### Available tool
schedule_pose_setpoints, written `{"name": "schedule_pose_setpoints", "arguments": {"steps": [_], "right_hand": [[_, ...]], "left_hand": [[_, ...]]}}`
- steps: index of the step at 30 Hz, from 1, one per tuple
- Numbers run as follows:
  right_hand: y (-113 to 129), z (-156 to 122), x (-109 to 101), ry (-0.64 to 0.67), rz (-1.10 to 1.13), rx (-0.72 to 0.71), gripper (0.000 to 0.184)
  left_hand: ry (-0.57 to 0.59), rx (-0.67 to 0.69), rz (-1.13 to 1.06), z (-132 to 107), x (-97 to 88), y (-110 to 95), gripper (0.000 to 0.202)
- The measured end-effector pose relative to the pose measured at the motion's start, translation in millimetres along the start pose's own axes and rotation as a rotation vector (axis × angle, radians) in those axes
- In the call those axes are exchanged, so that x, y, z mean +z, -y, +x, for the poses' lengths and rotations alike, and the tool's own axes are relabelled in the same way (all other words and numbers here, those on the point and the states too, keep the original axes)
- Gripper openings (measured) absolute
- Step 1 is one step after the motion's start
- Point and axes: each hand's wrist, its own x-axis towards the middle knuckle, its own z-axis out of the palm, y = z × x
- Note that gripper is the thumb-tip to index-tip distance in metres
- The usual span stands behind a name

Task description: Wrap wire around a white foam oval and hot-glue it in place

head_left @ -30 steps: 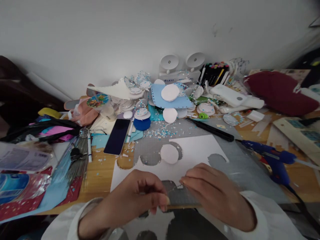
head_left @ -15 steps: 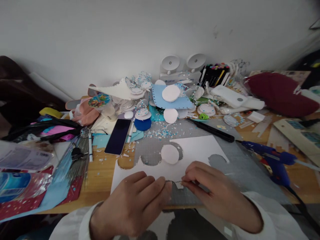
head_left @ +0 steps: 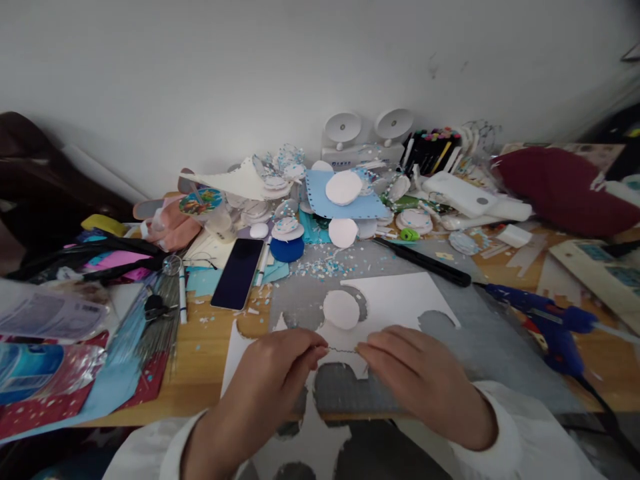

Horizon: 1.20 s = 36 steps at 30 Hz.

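Between my left hand (head_left: 265, 383) and my right hand (head_left: 420, 380) runs a thin dark wavy strand (head_left: 343, 350), pinched at either end by thumb and fingers. Whether it is wire or thread, I cannot tell. Beneath it lies a white sheet of paper (head_left: 400, 297) with round pieces cut from its edges; part hangs over the table's front edge. A white paper disc (head_left: 341, 309) rests on the sheet just beyond my fingers. Under the sheet is a grey cutting mat (head_left: 493, 353). My palms hide some of the paper.
A black-handled craft knife (head_left: 430, 263) and a blue glue gun (head_left: 545, 310) lie to the right. At left are a phone (head_left: 238, 273), a marker (head_left: 183, 297) and a plastic bottle (head_left: 50, 367). Decorated white discs crowd the back, around a blue card (head_left: 317, 193).
Both hands have shifted slightly away from me, with the strand between them. My left hand has turned and uncovered the cut-out opening in the paper near the table's front edge.
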Motion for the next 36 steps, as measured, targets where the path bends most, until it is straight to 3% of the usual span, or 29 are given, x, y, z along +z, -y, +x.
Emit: {"name": "schedule_pose_setpoints", "arguments": {"steps": [5, 12, 19, 26, 31, 36], "right_hand": [[1.2, -0.2, 0.1, 0.134, 0.383, 0.301, 0.015], [1.0, -0.1, -6.4, 0.291, 0.689, 0.450, 0.014], [-0.8, -0.7, -9.0, 0.412, 0.745, 0.492, 0.012], [-0.5, -0.7, -18.2, 0.443, 0.753, 0.474, 0.011], [2.2, -0.2, -14.1, 0.417, 0.674, 0.493, 0.012], [5.6, -2.0, -10.1, 0.377, 0.654, 0.593, 0.011]], "left_hand": [[-0.031, 0.056, 0.087, -4.3, 3.2, 4.3, 0.016], [0.004, 0.131, 0.138, -7.2, 0.1, 1.1, 0.017], [0.044, 0.196, 0.056, -9.4, -5.4, -4.7, 0.014], [0.122, 0.194, -0.020, -11.6, -9.5, -9.6, 0.014], [0.080, 0.232, 0.222, -8.6, -5.5, -12.6, 0.016], [-0.016, 0.379, 0.469, -6.4, 2.3, -10.2, 0.015]]}}
